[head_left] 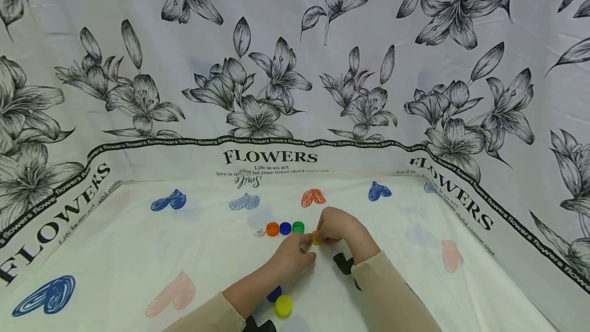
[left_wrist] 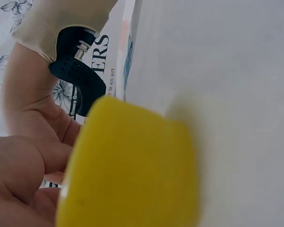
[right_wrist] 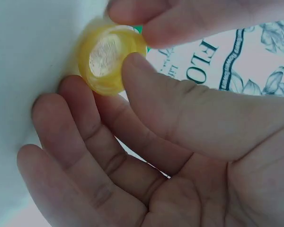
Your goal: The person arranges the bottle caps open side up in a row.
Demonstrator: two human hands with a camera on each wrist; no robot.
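A pale cloth with scattered hearts covers the bench (head_left: 207, 250), its weave lightly creased. Behind it hangs a whitish curtain (head_left: 313, 117) printed with black line-drawn lilies, which turns forward along both sides; a dark band of small lettering runs low across it, with "FLOWERS" beneath.

With the small yellow cap (head_left: 316, 238) as the clock's centre, a red heart (head_left: 313, 197) lies at twelve o'clock, a blue heart (head_left: 379, 191) at two and a pink heart (head_left: 451, 256) at three.

The small yellow cap is round and glossy, somewhat see-through, with a paler, textured patch inside its rim. It sits at the right end of a row running towards nine o'clock: green cap (head_left: 298, 227), blue cap (head_left: 285, 228), orange cap (head_left: 273, 229), clear cap (head_left: 259, 232). The right hand (head_left: 342, 228), at two o'clock, pinches it between thumb and fingers. The left hand (head_left: 290, 255), at eight, has fingers against its edge; whether they pinch it, I cannot tell.

At seven o'clock, near the left forearm, lie a solid yellow cap (head_left: 283, 306) and a dark blue cap (head_left: 274, 294).
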